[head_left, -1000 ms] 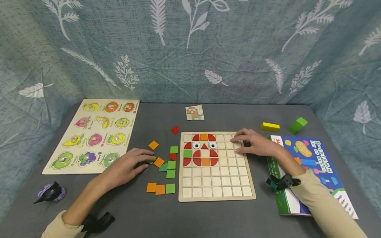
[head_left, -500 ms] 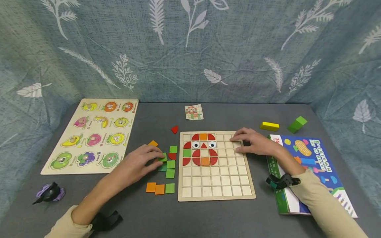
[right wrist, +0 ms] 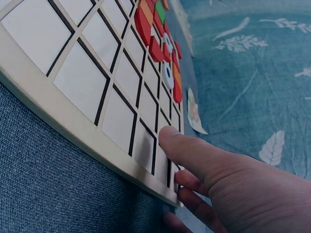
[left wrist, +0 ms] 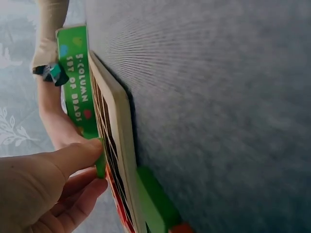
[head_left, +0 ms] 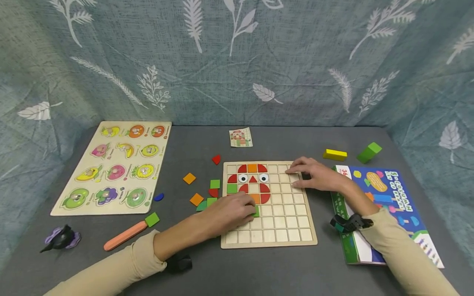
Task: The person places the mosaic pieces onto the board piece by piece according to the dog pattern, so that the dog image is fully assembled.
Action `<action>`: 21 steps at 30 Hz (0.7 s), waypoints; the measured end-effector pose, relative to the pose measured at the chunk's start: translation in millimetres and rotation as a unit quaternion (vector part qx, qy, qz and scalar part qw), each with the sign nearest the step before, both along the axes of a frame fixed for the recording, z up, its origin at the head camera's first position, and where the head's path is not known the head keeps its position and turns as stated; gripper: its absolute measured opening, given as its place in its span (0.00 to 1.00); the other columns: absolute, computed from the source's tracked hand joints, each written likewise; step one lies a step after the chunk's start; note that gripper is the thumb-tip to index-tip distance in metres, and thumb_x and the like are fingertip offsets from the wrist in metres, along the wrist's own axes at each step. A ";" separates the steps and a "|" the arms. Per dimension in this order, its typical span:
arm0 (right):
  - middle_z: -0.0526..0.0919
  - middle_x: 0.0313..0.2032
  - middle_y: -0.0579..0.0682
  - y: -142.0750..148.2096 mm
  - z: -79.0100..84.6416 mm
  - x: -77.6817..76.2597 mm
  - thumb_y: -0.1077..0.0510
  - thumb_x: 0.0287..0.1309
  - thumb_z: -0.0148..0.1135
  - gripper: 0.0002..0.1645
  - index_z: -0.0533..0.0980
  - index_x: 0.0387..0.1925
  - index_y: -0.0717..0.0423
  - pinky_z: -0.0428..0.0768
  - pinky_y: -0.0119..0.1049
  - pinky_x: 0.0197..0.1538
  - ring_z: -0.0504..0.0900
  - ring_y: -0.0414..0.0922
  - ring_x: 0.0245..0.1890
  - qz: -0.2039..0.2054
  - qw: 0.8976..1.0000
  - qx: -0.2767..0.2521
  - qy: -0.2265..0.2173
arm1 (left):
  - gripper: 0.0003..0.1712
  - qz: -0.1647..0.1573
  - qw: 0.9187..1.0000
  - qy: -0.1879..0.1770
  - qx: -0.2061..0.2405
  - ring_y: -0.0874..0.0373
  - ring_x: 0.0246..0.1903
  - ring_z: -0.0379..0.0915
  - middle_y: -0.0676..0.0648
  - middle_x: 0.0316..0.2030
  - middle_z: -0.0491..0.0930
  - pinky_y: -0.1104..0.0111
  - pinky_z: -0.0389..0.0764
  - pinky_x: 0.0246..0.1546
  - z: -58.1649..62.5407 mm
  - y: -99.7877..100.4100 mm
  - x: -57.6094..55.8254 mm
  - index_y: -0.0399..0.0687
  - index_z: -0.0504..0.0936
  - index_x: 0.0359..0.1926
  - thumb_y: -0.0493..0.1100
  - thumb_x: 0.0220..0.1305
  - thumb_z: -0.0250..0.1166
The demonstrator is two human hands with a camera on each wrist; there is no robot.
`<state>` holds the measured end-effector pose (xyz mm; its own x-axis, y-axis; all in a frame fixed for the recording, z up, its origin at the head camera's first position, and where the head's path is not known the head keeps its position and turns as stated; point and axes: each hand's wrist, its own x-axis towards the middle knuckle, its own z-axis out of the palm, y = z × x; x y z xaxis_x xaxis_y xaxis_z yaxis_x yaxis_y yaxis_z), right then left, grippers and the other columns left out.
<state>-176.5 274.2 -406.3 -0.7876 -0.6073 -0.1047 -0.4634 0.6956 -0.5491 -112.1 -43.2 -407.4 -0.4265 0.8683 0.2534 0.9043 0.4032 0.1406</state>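
Brings green tile [head_left: 256, 211] across from loose tiles [head_left: 196, 200] to over grid board [head_left: 270, 245], pinched in left hand [head_left: 233, 211]; rests right hand [head_left: 312, 176] with fingers apart on board's right side; best to square edges up before pressing flat

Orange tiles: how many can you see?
4: an upper tile and lower tile on the board; a far tile and near tile loose left of it. The left hand and arm may hide more.
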 end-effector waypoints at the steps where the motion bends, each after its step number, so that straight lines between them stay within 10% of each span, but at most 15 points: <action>1: 0.73 0.58 0.59 -0.1 0.0 0.0 0.53 0.61 0.65 0.24 0.77 0.58 0.55 0.73 0.46 0.50 0.71 0.53 0.52 0.000 1.000 0.000 0.001 | 0.03 -0.001 1.000 0.011 0.001 0.61 0.37 0.75 0.52 0.37 0.82 0.74 0.78 0.39 -0.4 1.9 -0.2 0.50 0.86 0.36 0.42 0.62 0.67; 21: 0.73 0.58 0.59 -1.2 3.8 1.6 0.53 0.61 0.64 0.24 0.77 0.58 0.56 0.73 0.48 0.51 0.71 0.53 0.53 -0.003 1.000 0.000 -0.006 | 0.04 0.025 0.995 0.077 -0.051 0.59 0.35 0.72 0.50 0.39 0.80 0.73 0.77 0.36 2.7 5.7 7.1 0.52 0.87 0.33 0.42 0.62 0.66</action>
